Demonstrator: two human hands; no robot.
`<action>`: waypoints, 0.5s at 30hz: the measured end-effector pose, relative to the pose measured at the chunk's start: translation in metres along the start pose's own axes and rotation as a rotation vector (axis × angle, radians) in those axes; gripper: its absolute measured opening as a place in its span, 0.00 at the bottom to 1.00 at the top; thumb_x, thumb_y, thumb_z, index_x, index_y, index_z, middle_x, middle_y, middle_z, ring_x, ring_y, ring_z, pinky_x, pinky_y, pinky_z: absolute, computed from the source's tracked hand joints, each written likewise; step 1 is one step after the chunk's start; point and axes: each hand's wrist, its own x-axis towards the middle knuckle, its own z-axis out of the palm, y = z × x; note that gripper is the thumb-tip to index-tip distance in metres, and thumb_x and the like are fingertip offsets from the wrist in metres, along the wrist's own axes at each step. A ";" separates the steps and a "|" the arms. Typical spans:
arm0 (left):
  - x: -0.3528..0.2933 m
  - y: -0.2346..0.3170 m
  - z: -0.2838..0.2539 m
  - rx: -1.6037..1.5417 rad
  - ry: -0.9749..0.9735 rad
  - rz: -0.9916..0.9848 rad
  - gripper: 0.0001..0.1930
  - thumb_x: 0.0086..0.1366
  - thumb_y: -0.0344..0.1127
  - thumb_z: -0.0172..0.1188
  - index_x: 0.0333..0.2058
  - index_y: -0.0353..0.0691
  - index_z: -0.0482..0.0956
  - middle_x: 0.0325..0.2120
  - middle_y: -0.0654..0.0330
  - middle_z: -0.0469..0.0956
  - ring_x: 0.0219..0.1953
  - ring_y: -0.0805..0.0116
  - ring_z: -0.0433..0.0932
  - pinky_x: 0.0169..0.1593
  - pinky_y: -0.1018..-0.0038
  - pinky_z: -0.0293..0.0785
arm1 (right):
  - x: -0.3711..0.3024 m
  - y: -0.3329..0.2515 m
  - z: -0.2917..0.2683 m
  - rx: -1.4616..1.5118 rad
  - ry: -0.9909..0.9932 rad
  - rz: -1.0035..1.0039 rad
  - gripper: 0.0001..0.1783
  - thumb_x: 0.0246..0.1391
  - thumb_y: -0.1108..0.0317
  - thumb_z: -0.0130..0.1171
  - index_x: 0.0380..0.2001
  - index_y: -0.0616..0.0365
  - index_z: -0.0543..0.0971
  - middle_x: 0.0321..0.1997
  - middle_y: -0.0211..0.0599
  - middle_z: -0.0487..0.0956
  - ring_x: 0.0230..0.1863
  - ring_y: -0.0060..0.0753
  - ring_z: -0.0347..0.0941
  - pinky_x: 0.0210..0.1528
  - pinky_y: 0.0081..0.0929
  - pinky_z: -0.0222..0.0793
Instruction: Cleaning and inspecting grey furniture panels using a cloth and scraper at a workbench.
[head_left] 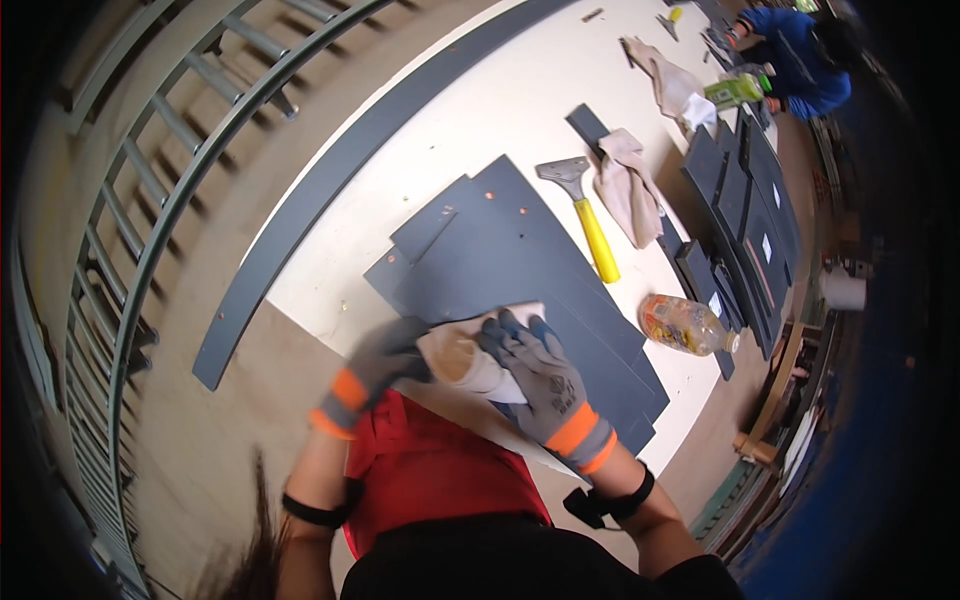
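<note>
Grey work gloves with orange cuffs cover both my hands. My right hand presses a beige cloth against the near part of a dark grey panel, its fingers curled over the cloth's edge. At the cloth's left side is my left hand, smeared by motion, so its fingers cannot be made out. The panel lies with other dark grey panels in a low, uneven stack on the white table. Small copper-coloured spots mark the stack's far end.
A yellow-handled scraper, a crumpled cloth and a clear plastic bottle lie right of the panels. Further right are more dark panels. A long dark strip runs along the left edge, near a metal roller rack. A blue-sleeved person works far right.
</note>
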 end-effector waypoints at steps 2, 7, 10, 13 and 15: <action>-0.013 0.040 -0.037 0.210 0.149 0.067 0.17 0.67 0.36 0.54 0.49 0.31 0.77 0.35 0.56 0.82 0.35 0.69 0.81 0.40 0.75 0.78 | -0.025 0.000 0.012 -0.041 0.102 0.183 0.37 0.51 0.57 0.58 0.65 0.55 0.65 0.70 0.45 0.62 0.75 0.49 0.48 0.74 0.50 0.41; 0.066 0.152 0.020 1.215 -0.053 1.034 0.20 0.60 0.31 0.61 0.52 0.40 0.77 0.52 0.52 0.77 0.55 0.51 0.75 0.56 0.62 0.72 | 0.004 -0.035 0.061 -0.055 0.221 0.283 0.41 0.50 0.52 0.60 0.66 0.54 0.63 0.75 0.49 0.51 0.77 0.52 0.40 0.75 0.54 0.34; 0.127 0.131 0.062 1.710 -0.549 0.976 0.22 0.64 0.40 0.54 0.57 0.48 0.72 0.60 0.52 0.68 0.65 0.48 0.61 0.68 0.54 0.54 | 0.064 -0.056 0.079 -0.047 0.262 0.189 0.40 0.45 0.59 0.62 0.65 0.50 0.66 0.69 0.39 0.63 0.73 0.44 0.51 0.75 0.53 0.37; 0.146 0.117 0.078 1.884 -0.791 0.932 0.22 0.66 0.42 0.51 0.59 0.49 0.70 0.61 0.55 0.67 0.66 0.51 0.61 0.69 0.52 0.51 | 0.090 -0.060 0.093 0.080 0.524 0.142 0.39 0.45 0.66 0.59 0.64 0.55 0.65 0.69 0.40 0.63 0.72 0.44 0.53 0.76 0.46 0.39; 0.148 0.118 0.085 1.968 -0.891 0.884 0.23 0.67 0.42 0.51 0.60 0.49 0.68 0.62 0.56 0.66 0.66 0.53 0.60 0.69 0.52 0.50 | 0.051 -0.053 0.093 0.033 0.507 0.305 0.40 0.45 0.67 0.58 0.65 0.56 0.64 0.70 0.43 0.62 0.73 0.45 0.52 0.76 0.46 0.39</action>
